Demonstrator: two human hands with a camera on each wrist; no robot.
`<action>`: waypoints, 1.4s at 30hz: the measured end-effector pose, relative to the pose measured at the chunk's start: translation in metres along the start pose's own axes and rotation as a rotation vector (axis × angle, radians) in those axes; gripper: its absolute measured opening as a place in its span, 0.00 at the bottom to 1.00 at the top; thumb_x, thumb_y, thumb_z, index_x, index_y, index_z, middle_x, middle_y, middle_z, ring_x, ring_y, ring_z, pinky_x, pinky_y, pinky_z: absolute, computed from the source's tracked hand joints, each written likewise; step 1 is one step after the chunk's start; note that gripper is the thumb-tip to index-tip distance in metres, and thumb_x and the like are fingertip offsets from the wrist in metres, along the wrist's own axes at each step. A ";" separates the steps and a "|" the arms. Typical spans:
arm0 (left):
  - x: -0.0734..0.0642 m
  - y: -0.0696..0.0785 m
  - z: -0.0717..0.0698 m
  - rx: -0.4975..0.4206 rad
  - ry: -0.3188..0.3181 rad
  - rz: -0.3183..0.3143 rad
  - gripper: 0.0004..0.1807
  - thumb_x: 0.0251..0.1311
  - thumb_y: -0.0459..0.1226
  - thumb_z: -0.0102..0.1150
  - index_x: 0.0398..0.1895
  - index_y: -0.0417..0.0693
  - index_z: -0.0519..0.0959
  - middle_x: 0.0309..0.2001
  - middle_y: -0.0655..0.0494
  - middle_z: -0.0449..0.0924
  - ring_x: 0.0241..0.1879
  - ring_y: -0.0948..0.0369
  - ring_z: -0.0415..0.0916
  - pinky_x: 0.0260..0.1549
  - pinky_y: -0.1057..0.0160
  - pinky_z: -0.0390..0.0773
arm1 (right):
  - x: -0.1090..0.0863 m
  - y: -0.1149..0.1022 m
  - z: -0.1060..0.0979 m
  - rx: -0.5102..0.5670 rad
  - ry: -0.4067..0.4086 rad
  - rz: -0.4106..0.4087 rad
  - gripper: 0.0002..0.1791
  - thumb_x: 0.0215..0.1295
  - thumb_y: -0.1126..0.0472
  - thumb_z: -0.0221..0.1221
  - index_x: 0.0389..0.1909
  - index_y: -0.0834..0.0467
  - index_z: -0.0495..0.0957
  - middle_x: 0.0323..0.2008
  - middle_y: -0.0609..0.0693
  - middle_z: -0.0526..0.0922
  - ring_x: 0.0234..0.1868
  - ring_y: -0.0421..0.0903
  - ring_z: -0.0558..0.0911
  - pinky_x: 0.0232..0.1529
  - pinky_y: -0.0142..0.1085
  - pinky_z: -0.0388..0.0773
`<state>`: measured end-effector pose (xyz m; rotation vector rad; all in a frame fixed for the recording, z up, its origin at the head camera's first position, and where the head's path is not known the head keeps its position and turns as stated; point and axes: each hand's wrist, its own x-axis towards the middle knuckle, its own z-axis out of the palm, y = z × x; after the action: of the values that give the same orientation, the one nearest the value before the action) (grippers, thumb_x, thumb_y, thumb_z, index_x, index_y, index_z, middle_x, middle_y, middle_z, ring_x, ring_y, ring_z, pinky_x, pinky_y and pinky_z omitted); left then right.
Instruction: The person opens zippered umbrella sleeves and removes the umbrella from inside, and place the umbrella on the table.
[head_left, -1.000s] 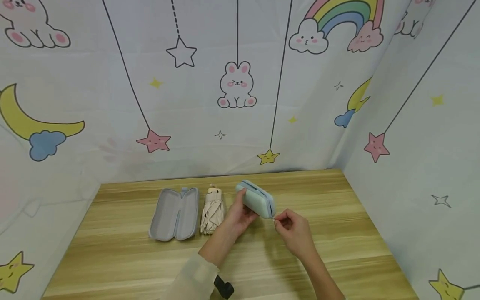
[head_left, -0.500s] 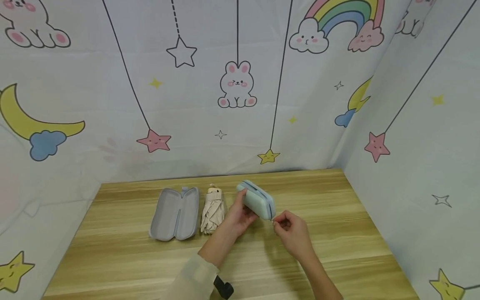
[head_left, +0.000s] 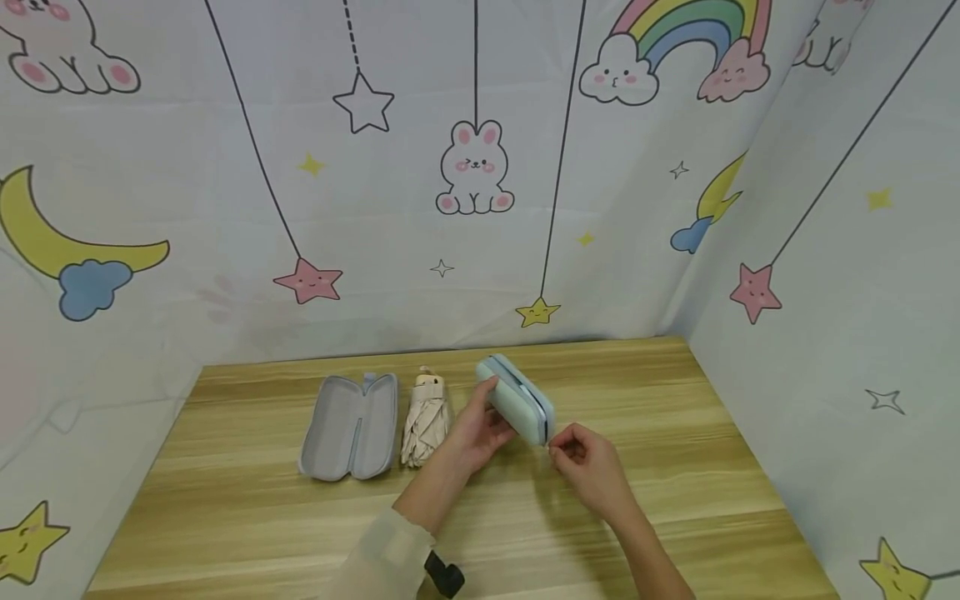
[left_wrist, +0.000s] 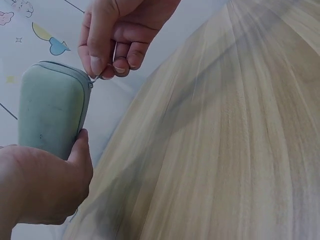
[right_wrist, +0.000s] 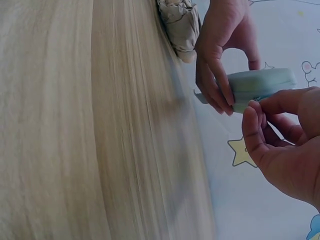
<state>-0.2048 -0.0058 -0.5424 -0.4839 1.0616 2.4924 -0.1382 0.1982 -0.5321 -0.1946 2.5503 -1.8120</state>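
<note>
A mint-green zippered hard case [head_left: 519,402] is held up off the table, tilted, in my left hand [head_left: 480,433]. The left thumb and fingers grip its sides. In the head view a narrow dark gap shows along part of the seam. At the case's near right corner, my right hand [head_left: 588,467] pinches the small zipper pull [left_wrist: 93,80] between thumb and index finger. The left wrist view shows this pinch beside the green shell, while the right wrist view has the case [right_wrist: 260,82] between both hands.
Left of the hands, a grey case [head_left: 330,429] lies spread open on the wooden table [head_left: 262,533]. A folded beige umbrella [head_left: 426,425] lies between it and my left hand. Patterned cloth walls [head_left: 390,308] border the table at the back and right.
The near end of the green case has shifted slightly right and down. My right hand has moved a little with the zipper pull. The grey case and umbrella stay put.
</note>
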 end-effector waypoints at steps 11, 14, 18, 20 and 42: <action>-0.001 0.005 -0.001 0.096 -0.018 0.031 0.44 0.68 0.50 0.68 0.76 0.33 0.60 0.67 0.31 0.69 0.63 0.44 0.76 0.65 0.45 0.76 | 0.004 -0.001 -0.018 -0.121 -0.117 -0.067 0.02 0.69 0.68 0.65 0.36 0.62 0.81 0.30 0.50 0.83 0.31 0.40 0.81 0.33 0.32 0.82; 0.000 0.005 -0.002 0.135 -0.017 0.039 0.43 0.68 0.49 0.69 0.75 0.34 0.63 0.65 0.33 0.72 0.61 0.45 0.78 0.62 0.45 0.79 | 0.006 -0.002 -0.024 -0.123 -0.076 -0.060 0.02 0.71 0.67 0.65 0.36 0.60 0.82 0.30 0.49 0.82 0.30 0.41 0.81 0.33 0.32 0.82; -0.001 0.004 -0.003 0.221 -0.023 0.047 0.40 0.68 0.48 0.70 0.72 0.31 0.65 0.61 0.36 0.76 0.55 0.48 0.82 0.57 0.47 0.82 | 0.010 -0.003 -0.028 -0.083 -0.051 -0.059 0.04 0.75 0.65 0.64 0.38 0.61 0.82 0.31 0.52 0.82 0.31 0.43 0.82 0.34 0.34 0.84; -0.002 0.003 -0.004 0.280 -0.035 0.049 0.40 0.68 0.48 0.69 0.72 0.30 0.66 0.60 0.36 0.79 0.53 0.49 0.84 0.54 0.49 0.84 | 0.011 -0.003 -0.028 -0.060 -0.049 -0.059 0.05 0.76 0.64 0.64 0.40 0.63 0.82 0.32 0.54 0.83 0.32 0.44 0.83 0.35 0.35 0.85; -0.016 0.002 0.003 0.618 -0.131 0.092 0.42 0.68 0.50 0.69 0.72 0.27 0.68 0.60 0.38 0.80 0.57 0.46 0.82 0.52 0.47 0.84 | 0.021 -0.012 -0.017 -0.006 -0.051 0.019 0.18 0.77 0.54 0.64 0.55 0.66 0.81 0.46 0.59 0.85 0.44 0.50 0.86 0.41 0.44 0.88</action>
<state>-0.1924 -0.0081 -0.5325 -0.0851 1.7266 2.0701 -0.1587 0.2081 -0.5140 -0.2126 2.5146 -1.7698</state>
